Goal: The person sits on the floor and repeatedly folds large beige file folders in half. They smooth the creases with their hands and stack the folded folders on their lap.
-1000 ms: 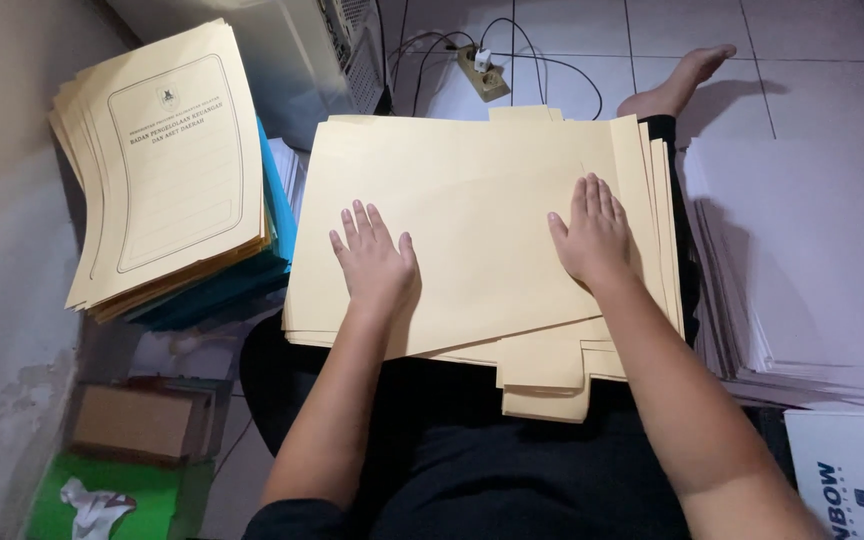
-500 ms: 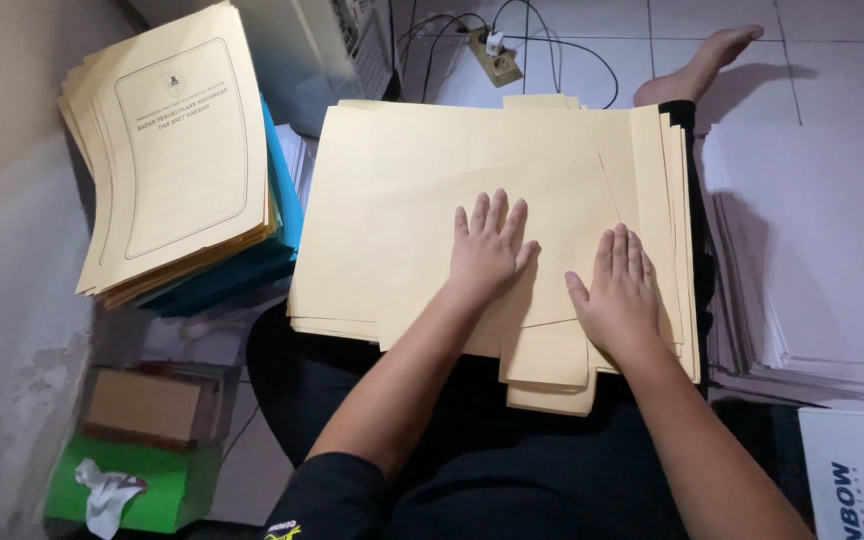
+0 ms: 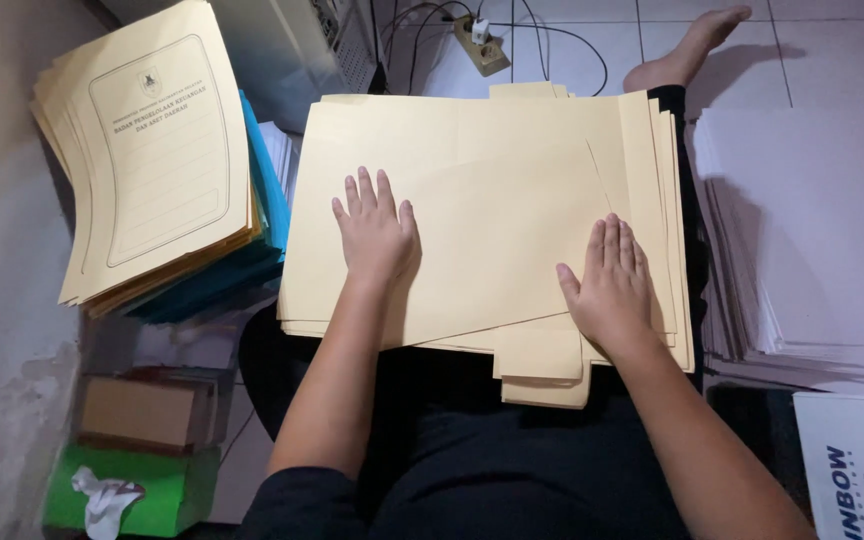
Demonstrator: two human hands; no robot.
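A stack of cream manila folders (image 3: 512, 160) lies across my lap. The top folder (image 3: 512, 250) sits slightly skewed on the pile. My left hand (image 3: 376, 228) presses flat on its left part, fingers spread. My right hand (image 3: 609, 282) lies flat near its lower right corner, fingers together. Neither hand grips anything. Tabs of lower folders (image 3: 544, 370) stick out at the near edge.
A pile of printed cream folders (image 3: 152, 160) rests on blue ones (image 3: 262, 210) at the left. White paper stacks (image 3: 812, 230) lie at the right. A green tissue box (image 3: 142, 490), a brown box (image 3: 142, 410), a power strip (image 3: 482, 45) and my bare foot (image 3: 692, 45) are around.
My left hand slid left across the top folder and my right hand stayed near the lower right; the top folder now lies flatter and skewed.
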